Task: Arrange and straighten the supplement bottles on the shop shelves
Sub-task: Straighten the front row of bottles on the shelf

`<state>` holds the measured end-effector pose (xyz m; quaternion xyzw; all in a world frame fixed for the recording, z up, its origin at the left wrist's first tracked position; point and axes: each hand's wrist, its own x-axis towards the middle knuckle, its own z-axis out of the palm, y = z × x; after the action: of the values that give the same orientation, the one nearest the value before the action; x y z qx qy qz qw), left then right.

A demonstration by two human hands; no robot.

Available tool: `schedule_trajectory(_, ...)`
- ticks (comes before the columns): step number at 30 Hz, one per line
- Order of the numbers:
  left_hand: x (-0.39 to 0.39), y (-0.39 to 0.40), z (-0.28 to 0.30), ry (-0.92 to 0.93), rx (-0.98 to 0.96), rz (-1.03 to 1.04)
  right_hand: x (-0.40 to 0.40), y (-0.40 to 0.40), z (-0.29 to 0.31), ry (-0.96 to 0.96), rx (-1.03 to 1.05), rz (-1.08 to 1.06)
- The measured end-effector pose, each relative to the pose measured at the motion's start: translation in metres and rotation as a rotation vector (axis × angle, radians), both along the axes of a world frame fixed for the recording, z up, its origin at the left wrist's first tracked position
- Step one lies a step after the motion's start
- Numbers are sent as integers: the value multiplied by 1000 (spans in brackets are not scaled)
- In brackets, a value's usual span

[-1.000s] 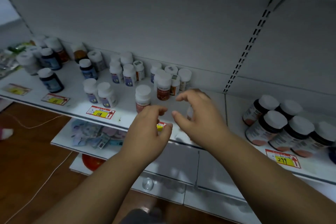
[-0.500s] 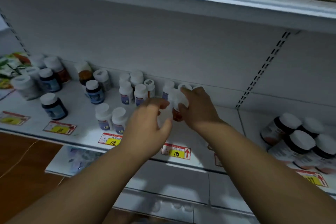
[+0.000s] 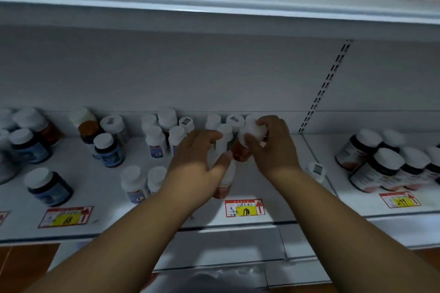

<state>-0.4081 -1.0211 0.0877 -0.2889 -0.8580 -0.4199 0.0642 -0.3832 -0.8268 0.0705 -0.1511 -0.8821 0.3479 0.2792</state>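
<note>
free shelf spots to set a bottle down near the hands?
Bare shelf between the 198 price tag and the small lone bottle; also left front, between the dark bottle and the two white bottles. Crowded: back row and the big bottles at right.

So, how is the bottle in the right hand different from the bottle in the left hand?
The right hand grips the red-label bottle by its cap and holds it tilted, farther back on the shelf. The left hand wraps the pink-label bottle around its body, nearer the front edge; it looks upright and paler. Both have white caps.
</note>
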Motion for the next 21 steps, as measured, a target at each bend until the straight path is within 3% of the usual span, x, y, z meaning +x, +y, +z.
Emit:
schedule_trajectory(4, 6, 10, 16, -152, 136, -111, 22, -2, 43, 217, -288, -19)
schedule_trajectory(11, 26, 27, 31, -283, 181, -302, 43, -16, 77, 242, -821, 226)
schedule_trajectory(16, 25, 21, 24, -146, 139, -272, 49, -5, 66, 177, -626, 202)
schedule_trajectory(21, 15, 6, 7, -59, 127, -124, 57, 5, 42, -105, -247, 146)
